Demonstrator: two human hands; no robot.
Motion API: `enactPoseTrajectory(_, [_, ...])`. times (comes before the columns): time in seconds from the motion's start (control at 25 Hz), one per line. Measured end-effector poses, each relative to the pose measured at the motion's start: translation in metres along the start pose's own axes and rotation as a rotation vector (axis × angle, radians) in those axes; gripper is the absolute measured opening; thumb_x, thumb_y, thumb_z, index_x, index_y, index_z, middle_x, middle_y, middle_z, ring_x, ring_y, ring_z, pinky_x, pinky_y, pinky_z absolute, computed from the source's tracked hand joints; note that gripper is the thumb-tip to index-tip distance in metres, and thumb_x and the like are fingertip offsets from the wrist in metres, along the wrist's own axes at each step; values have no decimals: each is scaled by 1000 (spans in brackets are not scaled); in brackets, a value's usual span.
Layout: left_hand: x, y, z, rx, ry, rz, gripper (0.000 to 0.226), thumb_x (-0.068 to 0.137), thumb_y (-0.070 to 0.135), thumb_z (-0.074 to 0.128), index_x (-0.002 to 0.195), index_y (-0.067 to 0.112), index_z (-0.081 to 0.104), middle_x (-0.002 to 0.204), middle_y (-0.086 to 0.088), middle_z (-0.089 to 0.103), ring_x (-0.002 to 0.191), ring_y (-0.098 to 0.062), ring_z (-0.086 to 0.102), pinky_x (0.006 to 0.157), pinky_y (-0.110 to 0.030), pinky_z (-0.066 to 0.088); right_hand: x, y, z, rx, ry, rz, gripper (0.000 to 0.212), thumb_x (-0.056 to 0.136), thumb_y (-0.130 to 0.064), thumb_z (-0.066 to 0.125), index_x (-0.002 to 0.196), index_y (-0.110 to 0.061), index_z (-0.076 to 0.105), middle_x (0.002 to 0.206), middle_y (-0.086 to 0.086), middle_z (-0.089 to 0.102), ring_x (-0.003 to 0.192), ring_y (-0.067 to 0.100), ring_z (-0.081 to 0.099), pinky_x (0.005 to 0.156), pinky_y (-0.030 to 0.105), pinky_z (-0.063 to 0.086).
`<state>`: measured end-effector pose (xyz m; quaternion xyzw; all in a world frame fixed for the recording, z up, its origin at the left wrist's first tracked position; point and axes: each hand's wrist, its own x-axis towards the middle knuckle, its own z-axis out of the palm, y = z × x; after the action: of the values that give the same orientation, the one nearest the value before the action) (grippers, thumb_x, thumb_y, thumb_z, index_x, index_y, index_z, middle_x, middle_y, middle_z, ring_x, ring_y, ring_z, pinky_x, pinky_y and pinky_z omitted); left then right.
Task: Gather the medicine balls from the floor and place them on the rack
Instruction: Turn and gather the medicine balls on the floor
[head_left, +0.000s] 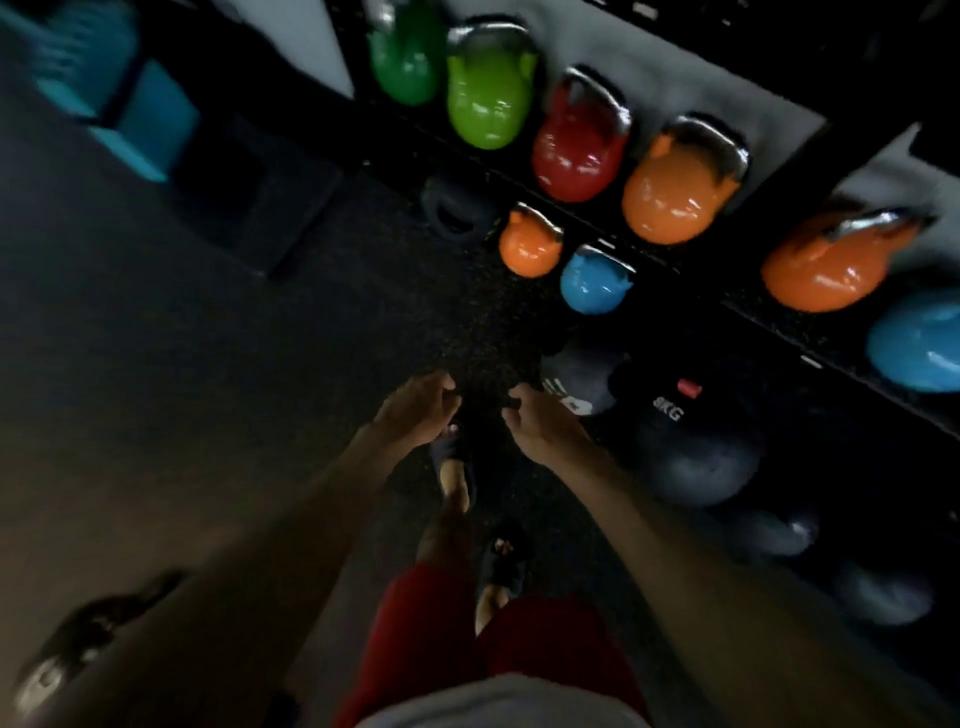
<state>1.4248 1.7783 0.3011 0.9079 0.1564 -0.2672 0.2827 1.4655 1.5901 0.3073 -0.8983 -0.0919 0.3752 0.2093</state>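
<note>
In the head view we reach both arms out over the dark floor (208, 364). Our left hand (415, 410) has its fingers (444, 387) loosely curled and holds nothing. Our right hand (540, 423) is the same, with its fingers (514, 402) bent inward and empty. A narrow gap separates the two hands.

Just beyond and to the right of our right fingertips lies a grey medicine ball (584, 382). Just beside it, farther right of the fingers, sits a dark medicine ball marked 8KG (696, 447). Both lie low under the shelves of the rack (753, 317); we cannot tell whether they rest on the floor or on a bottom tier.

Well beyond the fingers, coloured kettlebells (488, 98) stand in rows on the rack. Far back from our left fingers, near the left elbow, a blurred black kettlebell (78, 644) sits on the floor.
</note>
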Motion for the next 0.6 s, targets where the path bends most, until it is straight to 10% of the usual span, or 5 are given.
enactPoseTrajectory(0.6, [-510, -330, 171, -490, 444, -687, 20, 98, 26, 50, 109, 13, 61, 108, -13, 69, 102, -37, 65, 83, -42, 48, -288, -240, 348, -722, -458, -647, 42, 103, -35, 46, 142, -20, 45, 134, 7, 58, 116, 24, 60, 89, 38, 51])
